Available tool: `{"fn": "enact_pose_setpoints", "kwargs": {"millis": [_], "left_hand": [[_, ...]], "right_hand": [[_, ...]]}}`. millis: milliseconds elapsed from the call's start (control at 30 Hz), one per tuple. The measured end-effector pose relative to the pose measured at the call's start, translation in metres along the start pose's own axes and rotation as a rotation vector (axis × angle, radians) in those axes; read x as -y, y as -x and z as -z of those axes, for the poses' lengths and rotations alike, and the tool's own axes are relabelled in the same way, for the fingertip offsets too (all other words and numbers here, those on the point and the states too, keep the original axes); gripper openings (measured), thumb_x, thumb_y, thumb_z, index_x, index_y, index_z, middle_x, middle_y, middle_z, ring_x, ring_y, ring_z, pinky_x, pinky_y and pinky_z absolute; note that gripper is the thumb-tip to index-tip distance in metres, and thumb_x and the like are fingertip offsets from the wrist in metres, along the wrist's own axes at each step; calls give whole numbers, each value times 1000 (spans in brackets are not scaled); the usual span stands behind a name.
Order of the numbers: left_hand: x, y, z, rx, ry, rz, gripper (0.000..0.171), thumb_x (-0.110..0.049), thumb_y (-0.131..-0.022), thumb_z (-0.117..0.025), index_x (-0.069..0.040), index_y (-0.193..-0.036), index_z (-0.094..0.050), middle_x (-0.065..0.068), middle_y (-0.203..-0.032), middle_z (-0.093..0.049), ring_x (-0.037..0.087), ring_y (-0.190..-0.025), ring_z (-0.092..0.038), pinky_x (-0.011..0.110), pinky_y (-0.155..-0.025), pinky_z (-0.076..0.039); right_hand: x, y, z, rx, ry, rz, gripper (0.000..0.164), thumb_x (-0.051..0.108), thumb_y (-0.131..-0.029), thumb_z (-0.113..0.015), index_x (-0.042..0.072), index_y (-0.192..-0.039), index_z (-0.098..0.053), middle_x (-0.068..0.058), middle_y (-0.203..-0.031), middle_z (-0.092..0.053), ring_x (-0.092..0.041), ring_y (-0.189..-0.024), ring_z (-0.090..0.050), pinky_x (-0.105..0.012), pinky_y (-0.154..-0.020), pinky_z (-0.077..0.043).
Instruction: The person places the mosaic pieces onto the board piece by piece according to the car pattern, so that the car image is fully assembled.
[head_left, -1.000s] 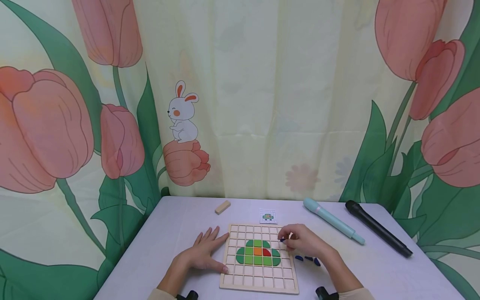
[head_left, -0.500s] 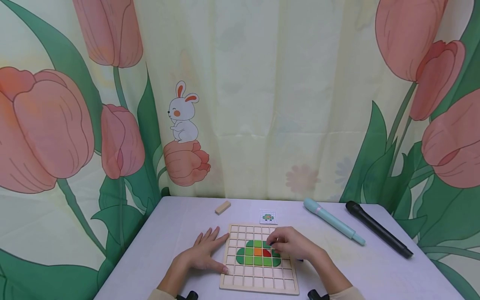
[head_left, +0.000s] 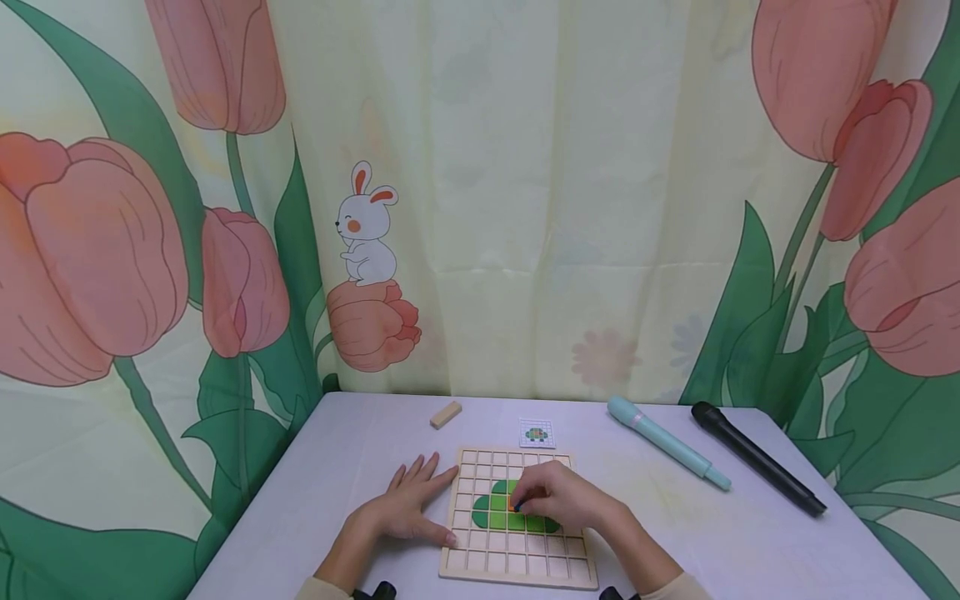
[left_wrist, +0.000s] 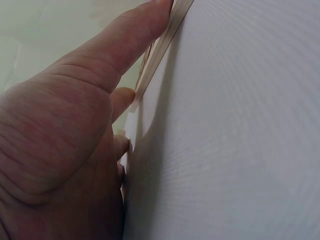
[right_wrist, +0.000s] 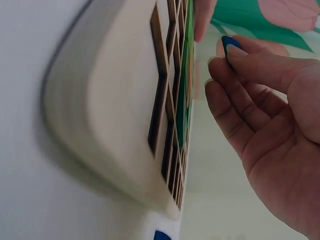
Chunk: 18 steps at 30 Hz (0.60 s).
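Observation:
A wooden grid board (head_left: 517,581) lies on the table with green tiles (head_left: 498,518) set in its middle cells and an orange tile (head_left: 512,502) among them. My left hand (head_left: 401,507) lies with fingers spread at the board's left side, thumb and index fingertip at its edge. Above the middle of the grid, my right hand (head_left: 562,493) pinches a small dark blue piece (right_wrist: 231,42) between thumb and index finger. The red tile and some of the green ones are hidden under this hand. Another blue piece (right_wrist: 162,235) lies beside the board in the right wrist view.
Behind the board lies a small picture card (head_left: 536,433) with a green grid figure. A wooden block (head_left: 446,415) is at the back left. A teal stick (head_left: 667,442) and a black stick (head_left: 757,458) lie to the right. A tulip-print curtain (head_left: 495,208) hangs behind the table.
My right hand has moved left with the blue piece, from the board's right edge to over its middle tiles. The left hand has stayed in place.

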<state>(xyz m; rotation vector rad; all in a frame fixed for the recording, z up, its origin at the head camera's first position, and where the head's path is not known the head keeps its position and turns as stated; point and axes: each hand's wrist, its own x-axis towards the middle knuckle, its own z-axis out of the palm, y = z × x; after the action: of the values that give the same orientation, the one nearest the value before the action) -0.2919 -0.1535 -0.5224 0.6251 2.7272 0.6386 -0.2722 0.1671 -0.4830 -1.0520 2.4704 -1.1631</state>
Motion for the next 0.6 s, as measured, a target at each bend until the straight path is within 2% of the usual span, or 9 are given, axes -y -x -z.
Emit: {"fn": "enact_pose_setpoints", "kwargs": {"millis": [100,200,300,433,600], "left_hand": [[0,1,0,4,-1,1,115,-79,-69,-79,-31,-163,-35,16,-175,-14,41,-162,-4,70,-126,-3],[0,1,0,7,-2,1,114,-79,-69,-79,-32,-164,-34,16,-175,-14,41,-162,-3,70,-127,-3],[-1,1,1,8,-4,1,114,-78,-69,-79,-32,-164,-34,16,-175,-14,42,-162,-3,69,-127,-2],[-1,1,1,8,-7,1,114,-78,-70,-79,-32,-164,-34,16,-175,-14,42,-162,-3,70,-126,-2],[-1,2,1,10,-10,-2,114,-79,-70,-78,-32,-164,-34,16,-175,-14,42,-162,-3,70,-127,-2]], "right_hand": [[4,-4,-5,19,6,37,13,5,-95,-73,12,-104,-80,3,-100,-75,-4,-93,-66,-21,-85,-57],[9,-9,-11,51,-23,0,12,5,-93,-76,13,-100,-80,7,-96,-76,-1,-84,-65,-19,-80,-56],[14,-13,-17,86,-64,-32,11,4,-90,-79,13,-96,-79,4,-91,-77,0,-76,-64,-18,-73,-56],[20,-17,-24,125,-86,-43,9,4,-89,-80,12,-94,-80,4,-88,-77,-1,-75,-66,-18,-72,-56],[24,-18,-28,149,-59,-41,7,5,-90,-78,11,-93,-81,6,-85,-77,1,-74,-65,-17,-71,-56]]}}
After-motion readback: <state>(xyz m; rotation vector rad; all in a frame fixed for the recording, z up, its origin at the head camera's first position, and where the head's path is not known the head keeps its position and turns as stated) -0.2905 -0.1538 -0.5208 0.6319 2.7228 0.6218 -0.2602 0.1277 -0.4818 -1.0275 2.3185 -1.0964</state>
